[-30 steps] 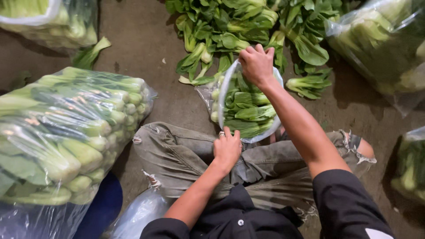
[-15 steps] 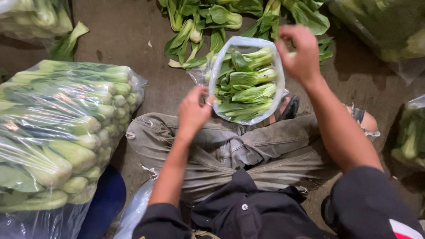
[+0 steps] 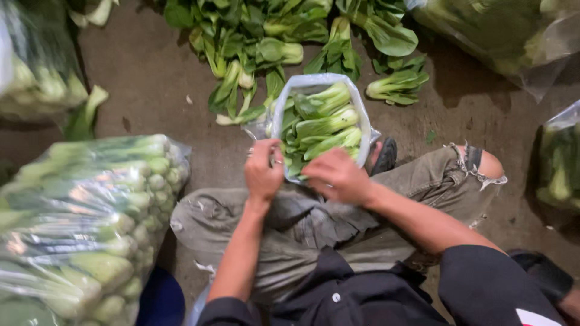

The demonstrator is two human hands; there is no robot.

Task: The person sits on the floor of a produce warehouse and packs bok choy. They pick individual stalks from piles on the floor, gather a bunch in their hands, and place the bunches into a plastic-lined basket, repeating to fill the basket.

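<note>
A seated person is steadying a small clear plastic bag of green bok choy [image 3: 320, 124] at twelve o'clock from their lap, the left hand [image 3: 263, 172] pinching the bag's near rim with fingers closed narrow, the right hand [image 3: 338, 176] cupped over the lowest heads and pressing them in. The thin film looks to be straining against the stalks; a harder push could be splitting it or tipping the bag toward the bare concrete floor [image 3: 151, 78], where grit would be soiling the leaves. About five heads are showing inside. One loose heap of bok choy [image 3: 284, 36] is lying beyond the bag, and four large filled clear sacks are ringing the person: at nine o'clock [image 3: 78, 229], eleven [image 3: 36, 78], one [image 3: 501, 30] and three [image 3: 562, 163].
</note>
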